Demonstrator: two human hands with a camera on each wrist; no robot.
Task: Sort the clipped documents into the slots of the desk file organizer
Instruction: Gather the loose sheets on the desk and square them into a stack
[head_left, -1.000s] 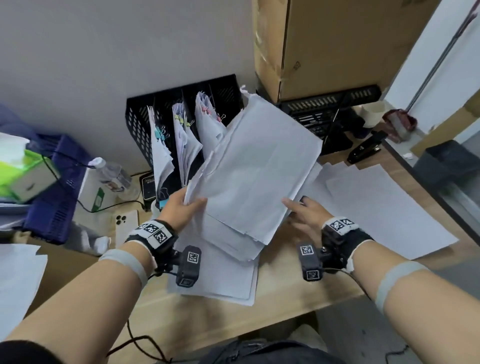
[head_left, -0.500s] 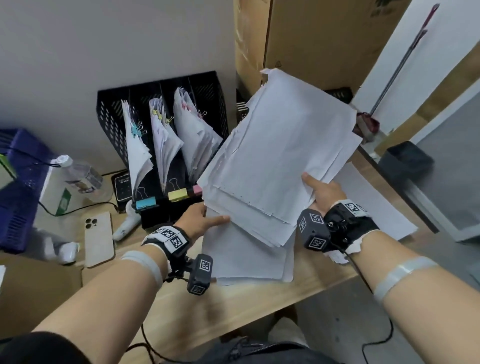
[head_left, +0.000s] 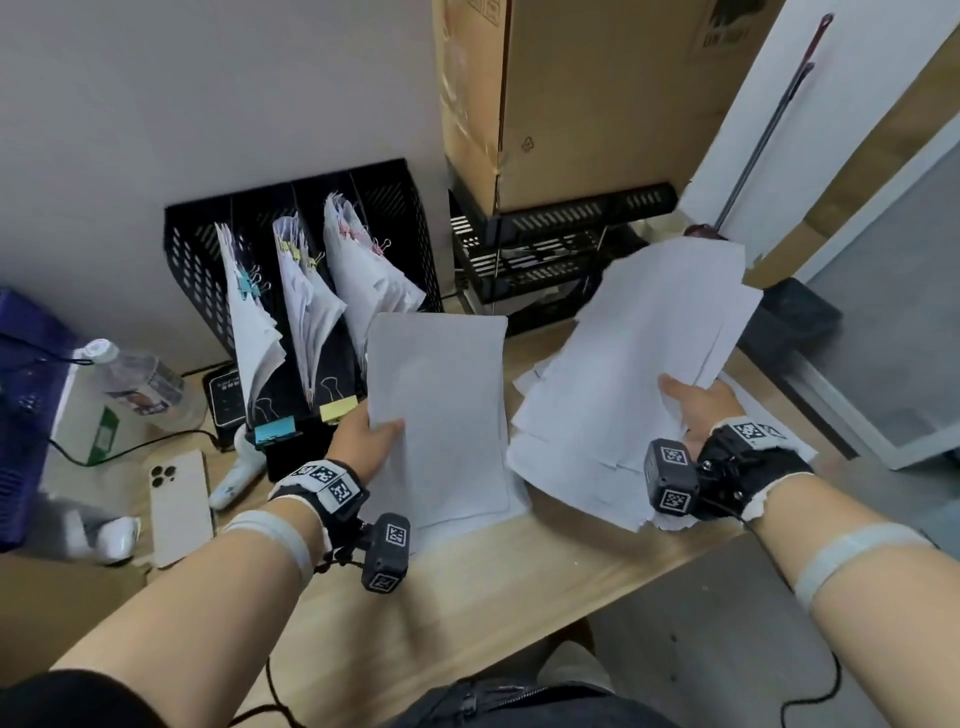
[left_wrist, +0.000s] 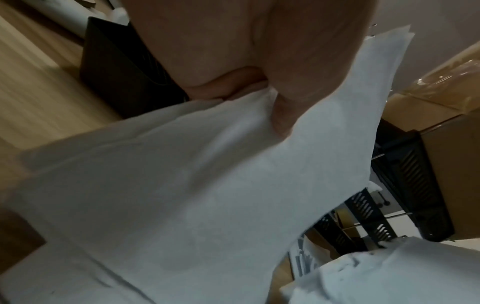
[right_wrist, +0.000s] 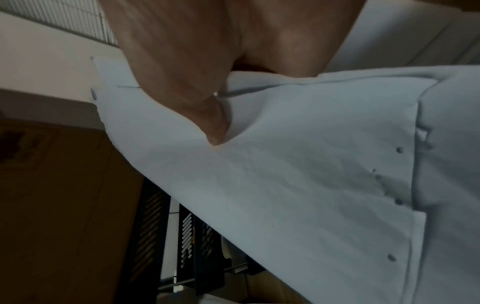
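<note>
A black mesh file organizer (head_left: 192, 249) stands against the wall, with clipped paper bundles (head_left: 306, 306) in three of its slots. My left hand (head_left: 363, 441) pinches a thin set of white sheets (head_left: 441, 405) by the left edge, in front of the organizer; the thumb lies on top (left_wrist: 285, 115). My right hand (head_left: 696, 410) grips a thick, uneven stack of white paper (head_left: 649, 364), lifted and tilted over the desk's right side. In the right wrist view the thumb presses on that stack (right_wrist: 298, 174). No clip shows on either held stack.
On the wooden desk (head_left: 467, 587) lie more loose sheets under both stacks. At left are a phone (head_left: 179, 506), a water bottle (head_left: 140, 384), a white box and a blue crate (head_left: 21, 415). A black tray rack (head_left: 545, 249) under a cardboard box (head_left: 597, 104) stands at the back right.
The one stack held by both hands has been split: my left hand now holds a thin set toward the organizer, my right hand carries the thick remainder to the right.
</note>
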